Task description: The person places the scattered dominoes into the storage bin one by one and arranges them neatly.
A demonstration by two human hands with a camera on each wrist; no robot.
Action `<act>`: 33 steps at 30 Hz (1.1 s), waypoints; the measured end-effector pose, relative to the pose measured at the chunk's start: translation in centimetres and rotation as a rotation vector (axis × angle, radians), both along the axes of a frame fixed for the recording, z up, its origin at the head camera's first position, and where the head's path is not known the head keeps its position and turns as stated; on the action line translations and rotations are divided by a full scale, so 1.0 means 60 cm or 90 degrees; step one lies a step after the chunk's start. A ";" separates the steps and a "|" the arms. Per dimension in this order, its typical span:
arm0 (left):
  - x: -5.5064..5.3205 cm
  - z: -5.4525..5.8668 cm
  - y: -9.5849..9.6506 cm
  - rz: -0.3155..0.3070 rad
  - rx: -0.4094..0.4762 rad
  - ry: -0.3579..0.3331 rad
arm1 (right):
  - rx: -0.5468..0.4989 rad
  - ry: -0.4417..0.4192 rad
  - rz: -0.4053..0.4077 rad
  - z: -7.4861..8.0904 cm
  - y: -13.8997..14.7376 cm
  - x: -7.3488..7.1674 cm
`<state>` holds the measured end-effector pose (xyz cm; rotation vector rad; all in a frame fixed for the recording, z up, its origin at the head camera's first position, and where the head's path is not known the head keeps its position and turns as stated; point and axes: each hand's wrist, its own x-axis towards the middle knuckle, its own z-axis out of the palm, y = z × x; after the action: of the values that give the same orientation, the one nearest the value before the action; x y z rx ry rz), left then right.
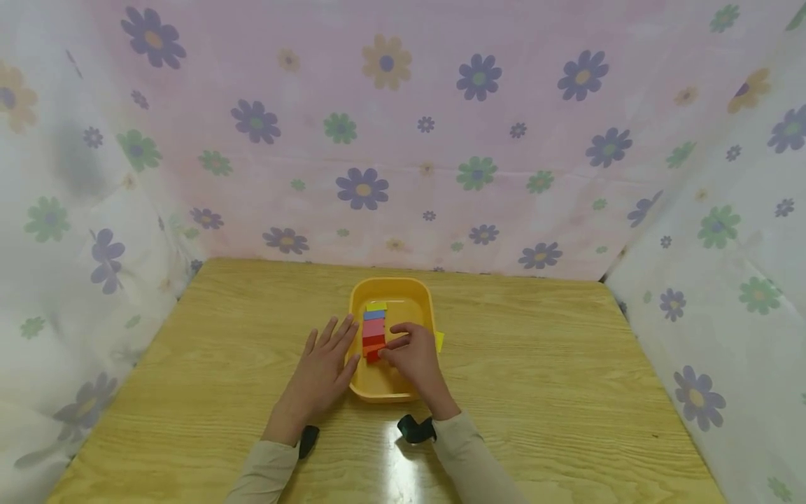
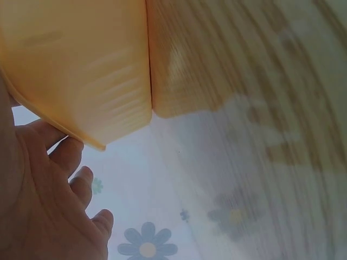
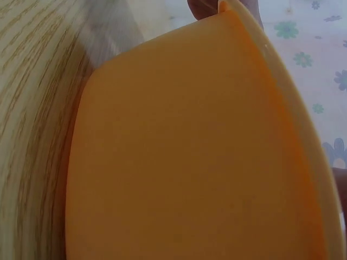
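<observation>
A yellow-orange plastic tray [image 1: 390, 396] stands on the wooden table. Along its left side runs a row of small flat-faced pieces: yellow [image 1: 376, 306], blue [image 1: 374, 315], pink [image 1: 373, 327] and red-orange toward the near end. My right hand [image 1: 417, 358] reaches in over the tray's right rim, thumb and fingertips pinching the nearest red piece [image 1: 373, 355]. My left hand [image 1: 322, 365] lies along the left rim with fingers spread; in the left wrist view its fingers [image 2: 68, 154] touch the rim from outside. The right wrist view shows mostly the tray's outer wall [image 3: 190, 141].
A yellow piece [image 1: 439, 341] shows just outside the tray's right rim. Dark straps [image 1: 415, 428] hang at both wrists. Flower-patterned sheets [image 1: 403, 140] enclose the wooden table [image 1: 541, 392] at the back and both sides.
</observation>
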<state>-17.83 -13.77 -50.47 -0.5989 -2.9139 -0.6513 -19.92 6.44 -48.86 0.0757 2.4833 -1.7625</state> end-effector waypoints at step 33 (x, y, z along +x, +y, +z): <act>0.006 -0.007 -0.001 -0.007 0.021 0.016 | 0.201 -0.017 -0.030 -0.023 -0.019 -0.014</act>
<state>-17.48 -13.80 -50.88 -0.6152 -2.8731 -0.6872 -20.77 5.29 -50.24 0.1814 2.7370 -1.3574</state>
